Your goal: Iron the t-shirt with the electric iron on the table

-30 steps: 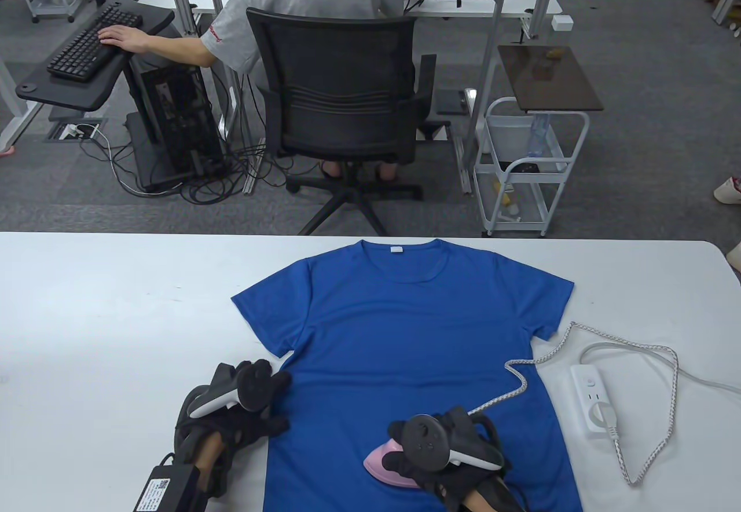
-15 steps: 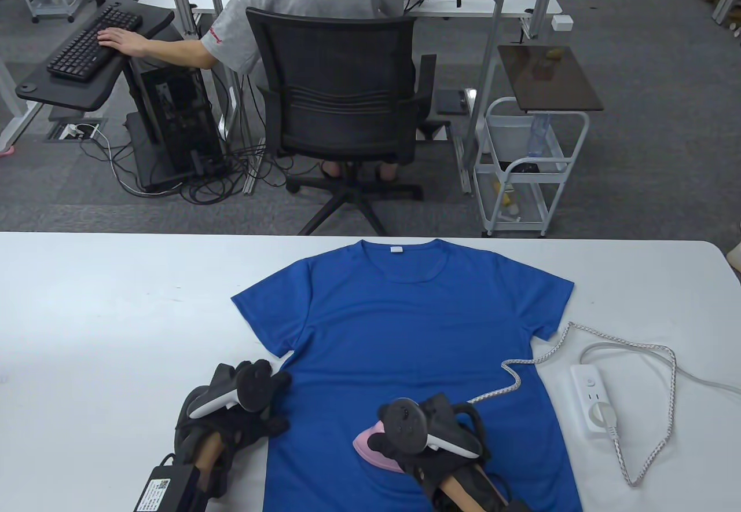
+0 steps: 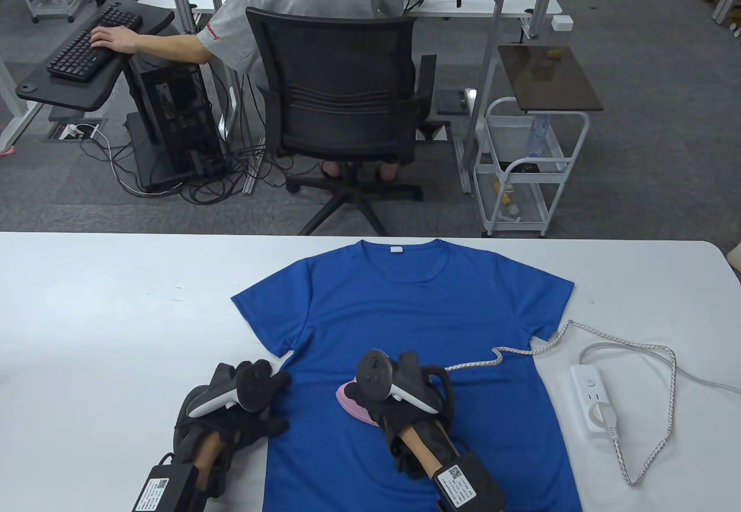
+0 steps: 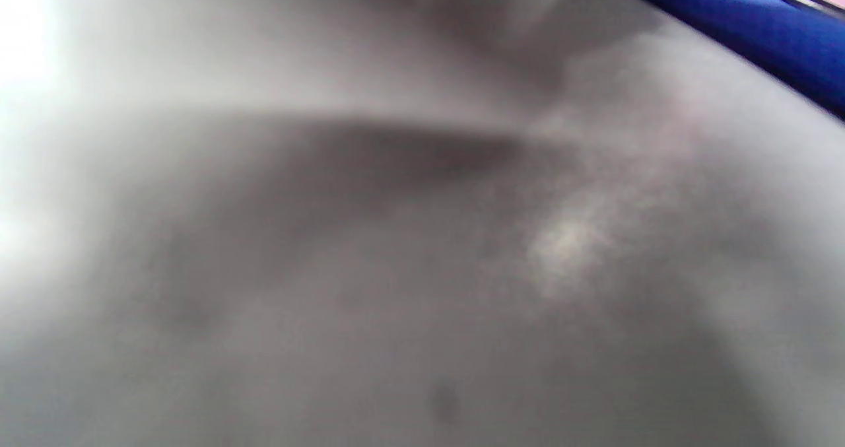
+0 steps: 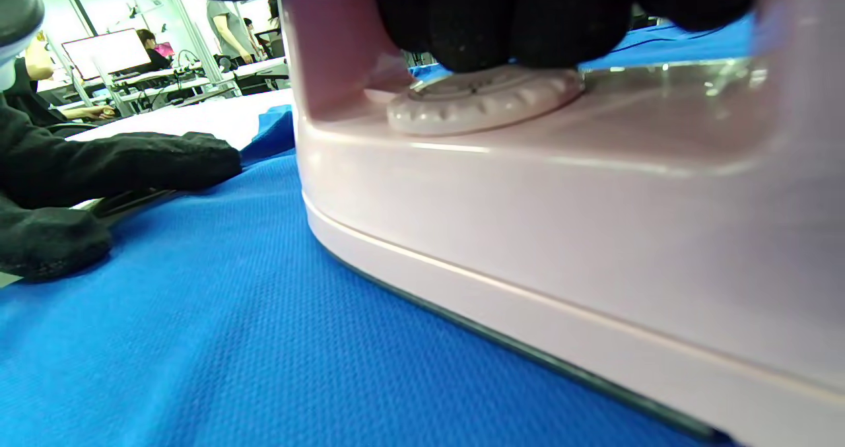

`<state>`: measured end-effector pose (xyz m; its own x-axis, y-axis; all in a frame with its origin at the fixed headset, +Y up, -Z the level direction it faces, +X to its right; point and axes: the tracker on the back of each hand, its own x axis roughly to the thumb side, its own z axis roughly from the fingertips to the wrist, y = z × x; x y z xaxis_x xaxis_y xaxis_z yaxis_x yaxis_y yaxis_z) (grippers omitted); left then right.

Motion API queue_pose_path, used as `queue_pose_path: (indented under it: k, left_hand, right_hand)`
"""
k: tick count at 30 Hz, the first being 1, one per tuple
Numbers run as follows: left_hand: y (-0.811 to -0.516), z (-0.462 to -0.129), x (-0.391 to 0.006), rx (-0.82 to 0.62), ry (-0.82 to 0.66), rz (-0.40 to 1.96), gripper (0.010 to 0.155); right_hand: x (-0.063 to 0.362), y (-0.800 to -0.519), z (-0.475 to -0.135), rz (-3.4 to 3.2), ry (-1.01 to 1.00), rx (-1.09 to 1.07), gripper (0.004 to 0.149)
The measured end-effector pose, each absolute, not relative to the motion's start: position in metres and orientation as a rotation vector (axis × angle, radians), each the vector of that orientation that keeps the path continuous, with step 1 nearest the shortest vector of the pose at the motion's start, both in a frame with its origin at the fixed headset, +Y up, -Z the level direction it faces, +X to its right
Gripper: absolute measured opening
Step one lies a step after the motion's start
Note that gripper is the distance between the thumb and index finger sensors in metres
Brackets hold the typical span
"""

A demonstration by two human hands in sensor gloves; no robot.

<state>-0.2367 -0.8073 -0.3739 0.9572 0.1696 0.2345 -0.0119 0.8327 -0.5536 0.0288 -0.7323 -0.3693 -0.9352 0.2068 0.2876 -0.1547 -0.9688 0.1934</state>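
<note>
A blue t-shirt (image 3: 417,326) lies flat on the white table (image 3: 104,303), collar at the far side. My right hand (image 3: 382,402) grips the handle of a pink electric iron (image 3: 353,403), whose soleplate sits flat on the shirt's lower middle. In the right wrist view the iron (image 5: 568,189) fills the frame, my fingers (image 5: 502,18) wrapped over its handle above the dial. My left hand (image 3: 255,402) rests at the shirt's left edge, fingers touching the cloth. It also shows in the right wrist view (image 5: 99,170). The left wrist view is a blur of table with a strip of blue shirt (image 4: 779,31).
The iron's braided cord (image 3: 521,353) runs across the shirt's right side to a white power strip (image 3: 593,399) on the table at the right. Beyond the table's far edge sits a person in an office chair (image 3: 341,101) and a white cart (image 3: 527,170).
My right hand has slid the iron up and to the left across the shirt, from near the bottom hem toward the middle. The cord followed. The left hand has not moved.
</note>
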Motion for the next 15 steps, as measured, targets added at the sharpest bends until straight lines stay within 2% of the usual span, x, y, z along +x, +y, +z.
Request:
queue_pose_path:
  k: [6, 15]
  left_hand:
    - [-0.807, -0.374, -0.237, -0.58, -0.278, 0.092, 0.084]
    - [-0.807, -0.374, -0.237, -0.581, -0.277, 0.092, 0.084]
  right_hand:
    - [0.028, -0.732, -0.351, 2.895, 0.271, 0.58, 0.066]
    - [0.033, -0.731, -0.3, 2.847, 0.298, 0.875, 0.066]
